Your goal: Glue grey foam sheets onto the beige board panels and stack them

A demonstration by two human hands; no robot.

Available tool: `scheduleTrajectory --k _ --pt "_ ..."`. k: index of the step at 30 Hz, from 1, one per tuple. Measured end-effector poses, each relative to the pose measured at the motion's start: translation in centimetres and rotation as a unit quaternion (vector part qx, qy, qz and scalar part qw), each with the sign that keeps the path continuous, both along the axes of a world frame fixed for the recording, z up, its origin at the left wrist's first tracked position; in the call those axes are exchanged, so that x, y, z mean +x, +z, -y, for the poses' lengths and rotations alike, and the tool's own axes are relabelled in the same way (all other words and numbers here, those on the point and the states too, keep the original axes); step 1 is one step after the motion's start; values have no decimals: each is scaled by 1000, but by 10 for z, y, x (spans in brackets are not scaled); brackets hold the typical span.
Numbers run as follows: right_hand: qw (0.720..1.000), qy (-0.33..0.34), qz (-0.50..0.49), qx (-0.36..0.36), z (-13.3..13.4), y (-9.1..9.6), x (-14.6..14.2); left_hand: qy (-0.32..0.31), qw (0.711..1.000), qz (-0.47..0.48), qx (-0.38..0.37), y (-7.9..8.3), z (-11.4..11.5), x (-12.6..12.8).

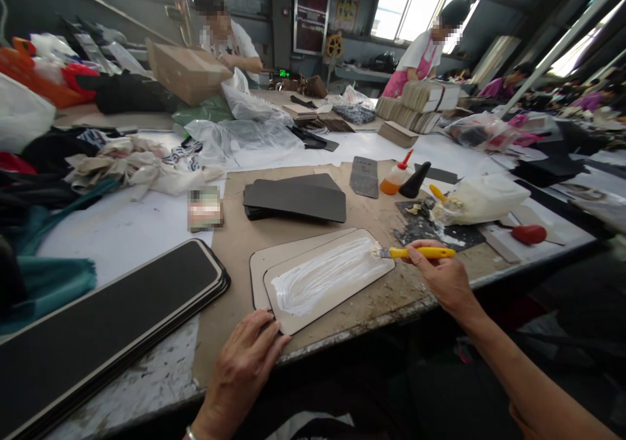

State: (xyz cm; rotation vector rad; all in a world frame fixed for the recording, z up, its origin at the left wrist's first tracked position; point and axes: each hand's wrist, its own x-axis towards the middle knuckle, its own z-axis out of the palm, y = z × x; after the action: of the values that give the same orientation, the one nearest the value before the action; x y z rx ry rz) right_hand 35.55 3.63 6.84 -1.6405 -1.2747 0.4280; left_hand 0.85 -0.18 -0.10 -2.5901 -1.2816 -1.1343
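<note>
A beige rounded board point(342, 293) lies near the table's front edge, streaked with white glue point(323, 274). My right hand point(440, 274) is closed round a yellow-handled brush point(415, 252) whose bristles touch the board's far right corner. My left hand point(244, 362) lies flat with fingers spread, pressing on the board's near left corner. A second beige board point(274, 257) peeks out from under the first.
A pile of dark sheets point(296, 199) lies behind the boards. A stack of long black panels point(107, 322) sits at the left. A white glue jug point(482, 199), orange bottle point(396, 178) and black cone point(415, 180) stand at the right. Two people work at the far side.
</note>
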Motion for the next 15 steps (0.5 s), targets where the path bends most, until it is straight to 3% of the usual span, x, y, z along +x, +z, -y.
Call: scheduleTrajectory --k 4,9,15 --pt "999 37 22 -13 -15 -7 -3 19 1000 -1 7 0 0 -2" --pt "996 -2 83 -21 -22 0 -6 23 1000 4 4 1 1 -3" --pt "982 162 -94 -33 -27 8 -89 27 999 6 -22 0 3 -3"
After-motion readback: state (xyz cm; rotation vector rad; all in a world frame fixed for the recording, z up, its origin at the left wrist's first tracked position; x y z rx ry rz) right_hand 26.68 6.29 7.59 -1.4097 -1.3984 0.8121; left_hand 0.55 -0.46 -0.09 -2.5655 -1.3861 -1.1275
